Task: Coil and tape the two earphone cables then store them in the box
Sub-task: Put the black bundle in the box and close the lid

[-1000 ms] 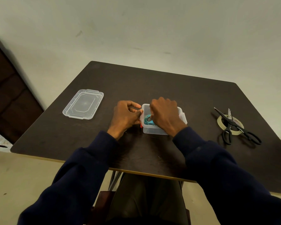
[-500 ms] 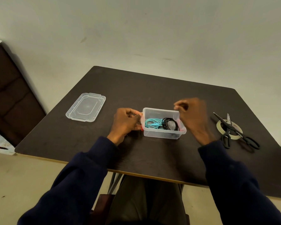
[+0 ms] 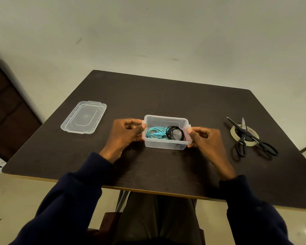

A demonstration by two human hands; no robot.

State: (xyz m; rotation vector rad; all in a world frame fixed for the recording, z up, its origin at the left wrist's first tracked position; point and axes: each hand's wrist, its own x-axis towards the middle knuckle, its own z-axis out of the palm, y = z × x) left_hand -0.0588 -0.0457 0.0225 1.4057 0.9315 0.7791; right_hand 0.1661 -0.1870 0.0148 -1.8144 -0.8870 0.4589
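Observation:
A clear plastic box stands in the middle of the dark table. Inside it lie a coiled teal earphone cable on the left and a coiled black earphone cable on the right. My left hand pinches the box's left end tab. My right hand pinches the right end tab. The box's clear lid lies flat on the table to the left, apart from the box.
Black scissors lie across a roll of tape at the table's right. A dark wooden piece of furniture stands at the far left, off the table. The table's near edge runs just above my lap.
My right hand lifted out of the box, swung to the right, then came back and took hold of the box's right end. The black coil now shows inside. My left hand stayed at the left end.

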